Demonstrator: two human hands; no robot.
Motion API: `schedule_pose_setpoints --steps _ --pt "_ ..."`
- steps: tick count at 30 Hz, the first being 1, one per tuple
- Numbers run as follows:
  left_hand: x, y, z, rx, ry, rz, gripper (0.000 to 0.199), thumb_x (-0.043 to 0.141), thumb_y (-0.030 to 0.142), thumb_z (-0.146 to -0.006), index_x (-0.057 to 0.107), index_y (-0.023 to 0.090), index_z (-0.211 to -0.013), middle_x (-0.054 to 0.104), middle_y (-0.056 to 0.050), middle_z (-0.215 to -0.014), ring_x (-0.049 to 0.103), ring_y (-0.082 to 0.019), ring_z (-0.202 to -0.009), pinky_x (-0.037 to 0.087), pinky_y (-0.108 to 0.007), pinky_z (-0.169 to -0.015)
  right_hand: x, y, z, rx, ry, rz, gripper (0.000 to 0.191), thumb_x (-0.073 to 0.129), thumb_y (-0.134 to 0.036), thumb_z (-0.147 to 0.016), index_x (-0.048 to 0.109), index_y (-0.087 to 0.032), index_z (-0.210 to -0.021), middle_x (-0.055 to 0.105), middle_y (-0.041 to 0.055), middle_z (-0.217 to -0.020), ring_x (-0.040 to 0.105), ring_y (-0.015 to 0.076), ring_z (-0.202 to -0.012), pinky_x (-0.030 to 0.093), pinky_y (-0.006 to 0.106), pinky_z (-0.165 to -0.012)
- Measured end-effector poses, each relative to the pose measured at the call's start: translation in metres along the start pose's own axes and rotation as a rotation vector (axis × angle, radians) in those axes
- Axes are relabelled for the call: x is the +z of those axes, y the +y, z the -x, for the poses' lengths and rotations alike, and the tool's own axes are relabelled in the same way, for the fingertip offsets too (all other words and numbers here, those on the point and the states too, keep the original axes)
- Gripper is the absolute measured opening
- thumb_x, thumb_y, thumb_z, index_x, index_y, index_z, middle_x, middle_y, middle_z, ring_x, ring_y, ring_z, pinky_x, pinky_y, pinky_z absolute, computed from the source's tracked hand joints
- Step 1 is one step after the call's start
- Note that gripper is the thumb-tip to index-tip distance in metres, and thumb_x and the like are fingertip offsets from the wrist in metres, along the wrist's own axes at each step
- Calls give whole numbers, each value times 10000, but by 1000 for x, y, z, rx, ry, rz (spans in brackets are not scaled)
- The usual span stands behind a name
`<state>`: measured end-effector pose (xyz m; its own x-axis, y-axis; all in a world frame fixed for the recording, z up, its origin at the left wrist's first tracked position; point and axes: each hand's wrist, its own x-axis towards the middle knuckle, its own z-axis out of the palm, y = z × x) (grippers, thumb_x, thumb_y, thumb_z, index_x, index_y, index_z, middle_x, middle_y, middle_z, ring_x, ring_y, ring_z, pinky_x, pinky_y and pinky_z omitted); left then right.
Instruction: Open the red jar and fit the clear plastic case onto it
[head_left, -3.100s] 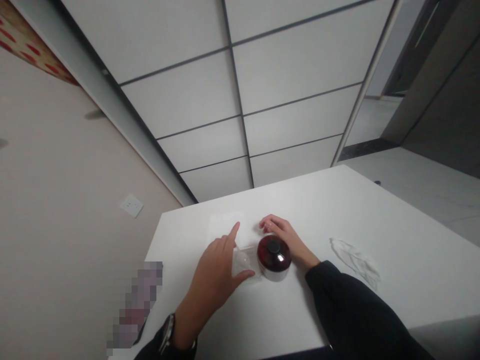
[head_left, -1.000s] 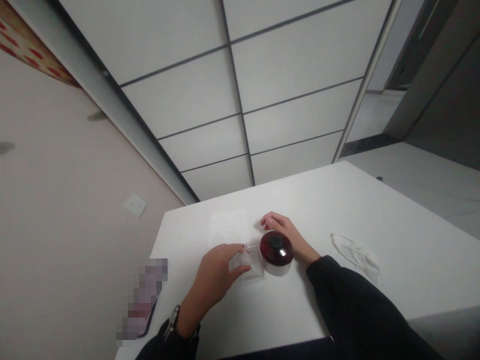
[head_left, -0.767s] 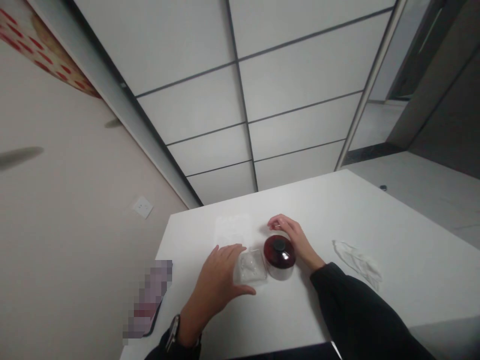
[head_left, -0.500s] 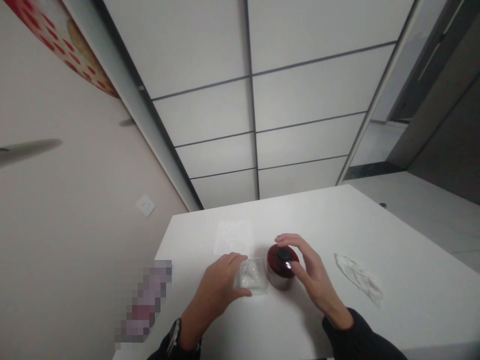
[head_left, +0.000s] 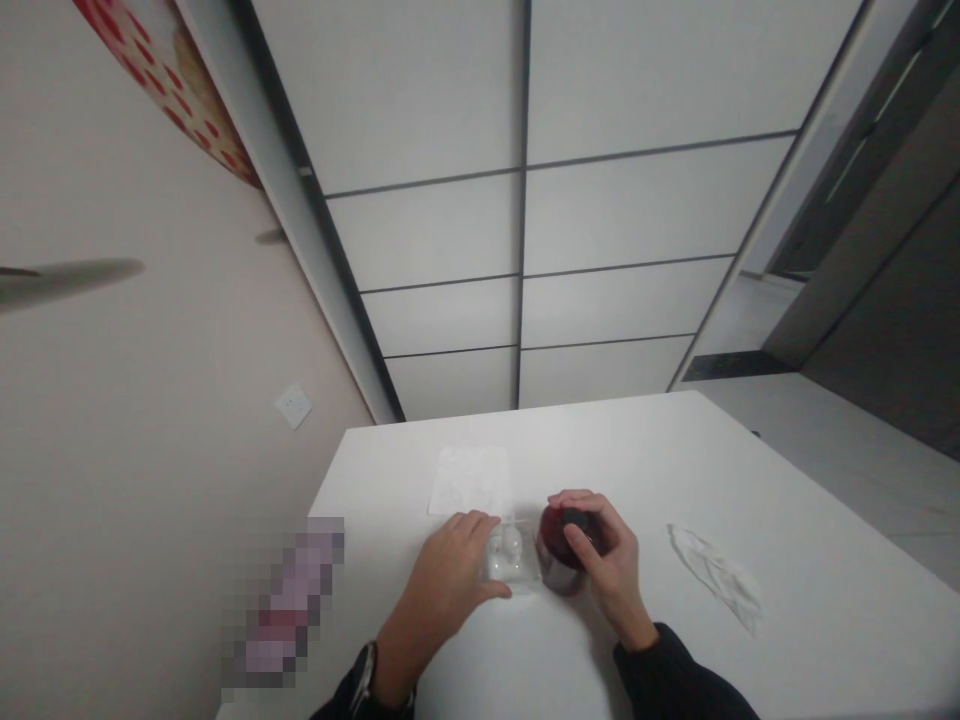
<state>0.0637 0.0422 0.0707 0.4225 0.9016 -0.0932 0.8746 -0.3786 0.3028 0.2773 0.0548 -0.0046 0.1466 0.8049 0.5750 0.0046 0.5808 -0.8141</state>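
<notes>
**Right fingers [head_left: 596, 515] clenched on the dark red lid [head_left: 551, 530], left fingers [head_left: 471, 527] bracketing the clear plastic box [head_left: 519, 572]**

On my feed, the right hand [head_left: 613, 570] comes in from the near right and curls over the lid of a round jar [head_left: 559, 578], the fingers closed around it beside its black knob [head_left: 576, 518]. The jar stands upright on the white counter [head_left: 787, 480], its knob pointing straight up. Being round, it gives me no long axis.

The left hand [head_left: 439, 588] sits at the box, just left of the jar, with its fingertips at the far side and its thumb along the near edge. I cannot tell how firmly it is held. Something pale lies inside, too blurred to name. The box lies flat and looks nearly square, so I can't pick out a long axis.

Each hand is nearest its own thing. Behind the box lies a sheet of clear film [head_left: 469, 480], and well off to the right, a crumpled white tissue [head_left: 716, 590].
</notes>
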Motion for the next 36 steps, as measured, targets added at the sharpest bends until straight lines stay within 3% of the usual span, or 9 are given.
schedule_pose_setpoints --steps 6,10,15,18,20,22,27,31,36 --pt "-4 2 0 -5 -12 1 705 983 283 -723 663 182 -1342 724 -127 -1363 674 -361 -1277 541 -481 -1108 -3 2 -5 -60 -49 18 368 498 -480 -1077 783 -258 -1006 766 88 -1026 716 265 -991 564 396 -882" --pt "-4 2 0 -16 -5 6 710 977 284 -728 655 175 -1352 717 -139 -1375 665 -372 -1290 535 -486 -1109 -2 9 -3 -68 -7 13 339 589 -564 -1019 725 -286 -1157 729 85 -1092 678 284 -1073 544 427 -934" --pt "-3 0 2 -10 21 17 1025 1010 316 -673 486 181 -1543 673 -191 -1441 634 -411 -1335 511 -566 -1128 -3 13 -2 -58 -27 41 340 722 -556 -934 762 -272 -1116 665 96 -1142 628 301 -1134 512 441 -987" --pt "-12 3 6 49 50 25 1141 997 386 -691 365 217 -1626 550 -195 -1585 481 -423 -1490 338 -653 -1252 -4 13 -2 -48 -33 30 432 745 -587 -901 723 -275 -1197 657 100 -1174 633 315 -1142 518 465 -993" --pt "-23 10 8 127 74 51 954 870 374 -866 328 279 -1646 477 -134 -1658 394 -352 -1561 227 -627 -1312 -5 13 -2 -41 -47 22 390 767 -565 -886 732 -275 -1144 671 97 -1148 628 326 -1167 513 476 -1014" --pt "-36 21 6 257 98 118 679 647 258 -1034 344 324 -1638 499 -82 -1646 432 -267 -1539 245 -564 -1323 -6 12 -3 -31 -66 16 355 789 -535 -873 759 -270 -1107 674 104 -1177 613 334 -1205 502 478 -1043" --pt "-58 49 -13 556 40 221 575 444 13 -1007 589 307 -1480 547 -37 -1612 504 -210 -1477 409 -418 -1242 -2 8 -2 7 -45 -66 503 834 -497 -845 639 -295 -1262 613 98 -1333 652 280 -1148 569 389 -933" --pt "-61 59 -30 543 -24 105 506 518 -11 -953 712 295 -1307 675 -33 -1453 639 -233 -1316 518 -385 -1111 4 4 -2 33 -15 -147 504 866 -500 -813 546 -289 -1140 618 72 -1256 683 236 -1044 586 348 -878" --pt "-62 65 -45 432 -47 -12 233 637 185 -1016 708 237 -1232 769 -57 -1187 723 -264 -1088 570 -373 -949 8 1 -3 51 11 -209 526 869 -508 -805 503 -273 -1100 632 51 -1101 681 232 -995 577 354 -880"
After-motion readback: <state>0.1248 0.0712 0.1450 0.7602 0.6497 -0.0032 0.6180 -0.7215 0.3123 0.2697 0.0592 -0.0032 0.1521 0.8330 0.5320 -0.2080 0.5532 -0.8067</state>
